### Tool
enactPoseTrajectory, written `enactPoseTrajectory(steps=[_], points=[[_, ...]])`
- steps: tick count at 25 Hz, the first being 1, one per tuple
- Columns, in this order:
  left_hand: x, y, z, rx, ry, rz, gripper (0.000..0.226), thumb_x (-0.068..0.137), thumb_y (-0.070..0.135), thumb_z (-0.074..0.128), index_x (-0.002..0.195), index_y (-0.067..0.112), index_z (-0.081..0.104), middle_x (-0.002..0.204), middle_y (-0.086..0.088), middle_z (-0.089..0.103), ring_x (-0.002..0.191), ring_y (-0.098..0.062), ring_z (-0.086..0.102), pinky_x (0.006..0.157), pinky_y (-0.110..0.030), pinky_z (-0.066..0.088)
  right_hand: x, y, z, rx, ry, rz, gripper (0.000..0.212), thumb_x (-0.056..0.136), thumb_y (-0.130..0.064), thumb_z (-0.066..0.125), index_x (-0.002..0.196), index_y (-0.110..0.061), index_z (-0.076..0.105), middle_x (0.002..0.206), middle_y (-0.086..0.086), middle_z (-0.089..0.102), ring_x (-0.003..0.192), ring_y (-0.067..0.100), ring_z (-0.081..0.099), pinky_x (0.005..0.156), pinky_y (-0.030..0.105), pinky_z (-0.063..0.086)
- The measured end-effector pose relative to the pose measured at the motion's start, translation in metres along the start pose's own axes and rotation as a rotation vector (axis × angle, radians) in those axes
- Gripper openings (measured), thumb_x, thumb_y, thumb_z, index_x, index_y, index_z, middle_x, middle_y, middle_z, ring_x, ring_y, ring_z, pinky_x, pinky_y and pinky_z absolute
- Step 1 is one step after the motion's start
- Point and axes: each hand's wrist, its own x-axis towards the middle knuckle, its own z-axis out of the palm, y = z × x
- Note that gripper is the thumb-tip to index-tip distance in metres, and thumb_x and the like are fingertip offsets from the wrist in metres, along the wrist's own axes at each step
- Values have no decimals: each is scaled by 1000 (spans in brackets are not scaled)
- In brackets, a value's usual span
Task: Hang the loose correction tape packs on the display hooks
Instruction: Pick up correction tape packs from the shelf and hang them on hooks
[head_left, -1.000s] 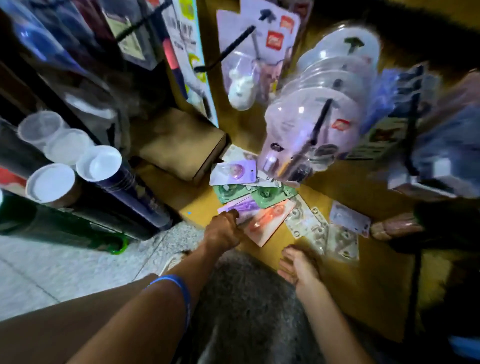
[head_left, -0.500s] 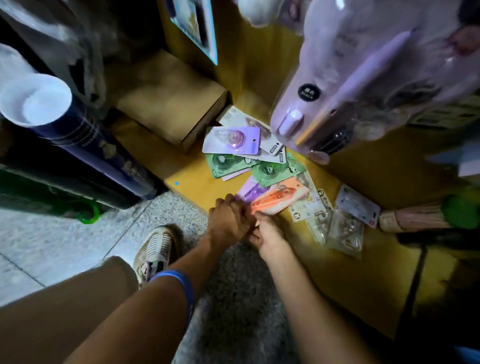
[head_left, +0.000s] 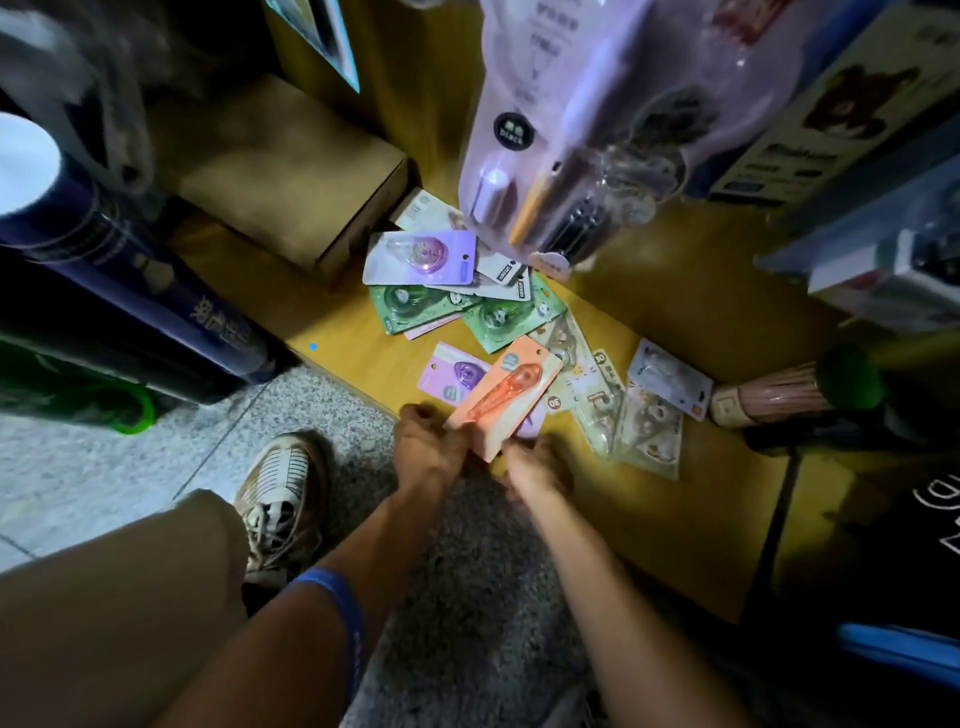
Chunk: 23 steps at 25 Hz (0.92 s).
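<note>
Both hands meet at the near edge of the wooden shelf (head_left: 675, 519). Left hand (head_left: 426, 452): fingers curled, gripping the near left corner of one orange correction tape pack (head_left: 511, 395). Right hand (head_left: 535, 470): fingers curled under the same pack's near end, pinching it together with a lilac card beneath it. Orange pack: one, tilted, its far end pointing away from the person, lifted slightly over the pile.

Loose packs lying on the shelf, toward its left edge:
- Small purple pack (head_left: 454, 376): one, just left of the orange pack, partly under it.
- Large purple pack (head_left: 421, 257): one, topmost at the far end of the pile.
- Green packs: two, one (head_left: 410, 306) under the large purple pack, one (head_left: 511, 317) just to its right.
- Pale clear-fronted packs (head_left: 623, 410): overlapping, right of the orange pack; count cannot be told, at least three.
- White cards beneath the far end: count unclear.

Other items: one cardboard box (head_left: 291, 176) at the far left corner of the shelf; hanging lilac blister packs (head_left: 571, 119) above the pile, blurred; one dark tube with white cap (head_left: 104, 249) at left; one shoe (head_left: 283, 488) on the speckled floor.
</note>
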Motion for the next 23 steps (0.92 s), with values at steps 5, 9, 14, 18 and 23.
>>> enactPoseTrajectory(steps=[5,9,14,18,23], points=[[-3,-1,7,69,-21,-40,45,70,25,82,102,16,52,95,-9,69,87,-26,65,75,-29,53,51,-29,-63,-264,435,-424,57,85,-31,63,135,-15,42,143,11,45,132,34,40,103,46,42],[-1,12,10,-130,1,110,26,86,-1,60,103,13,46,82,5,54,74,-11,53,56,-9,44,83,-44,-76,-310,193,-280,100,76,-61,69,152,-16,21,159,12,25,144,34,28,112,48,34],[10,23,7,-298,-46,-138,32,86,12,71,106,14,45,87,-1,55,72,-14,54,60,-21,44,65,-39,-37,102,119,-261,103,67,-46,84,148,-8,32,147,15,44,133,31,46,106,39,42],[19,28,2,-328,-71,-258,46,78,8,78,110,12,45,102,-13,61,86,-24,59,76,-38,53,50,-39,-17,425,10,-184,94,75,-28,82,150,-7,28,149,7,41,136,28,41,110,38,37],[8,15,-11,-395,-284,-418,59,56,24,93,104,1,67,86,-12,77,77,-26,74,71,-37,59,42,-21,-13,348,-114,-168,46,80,-31,73,123,-19,58,119,8,67,102,28,65,76,41,55]])
